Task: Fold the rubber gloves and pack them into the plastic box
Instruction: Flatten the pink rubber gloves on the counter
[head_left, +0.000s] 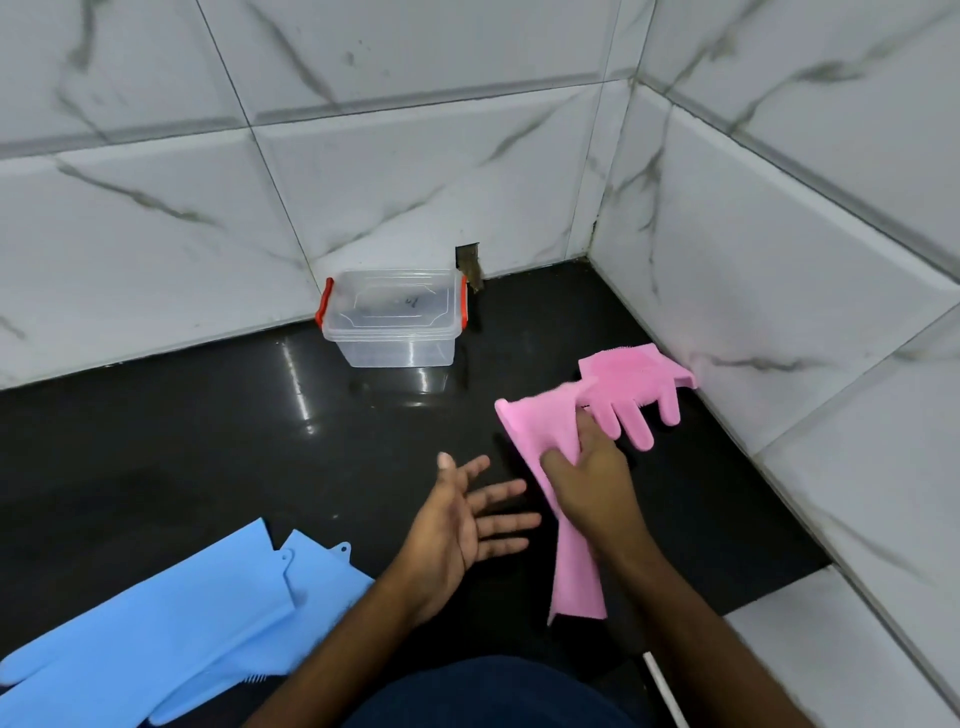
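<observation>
Marble-veined white wall tiles (156, 218) close off a glossy black worktop (208, 441) on its back and right edges. At the back edge, against the wall, stands the clear plastic box (392, 317) with orange clips; its lid seems to be on (hard to be sure through clear plastic), so it probably must be opened before packing.

Toward the right edge, the right hand (587, 478) pinches one pink glove (540, 441) between thumb and curled fingers around its middle, apparently lifting it clear of the surface to bring it in for folding. That glove's long axis runs from the near side up and away, with a flared end toward the back-left; which end is the cuff I cannot tell. A second pink glove (639, 384) lies just beyond, almost at the right wall, fingers pointing toward the person.

The left hand (467, 514) hovers palm up beside it, fingers spread and holding nothing, likely ready to take the free end.

Two blue gloves (171, 608) lie flat at the near left corner, cuffs pointing toward the middle, waiting their turn.
</observation>
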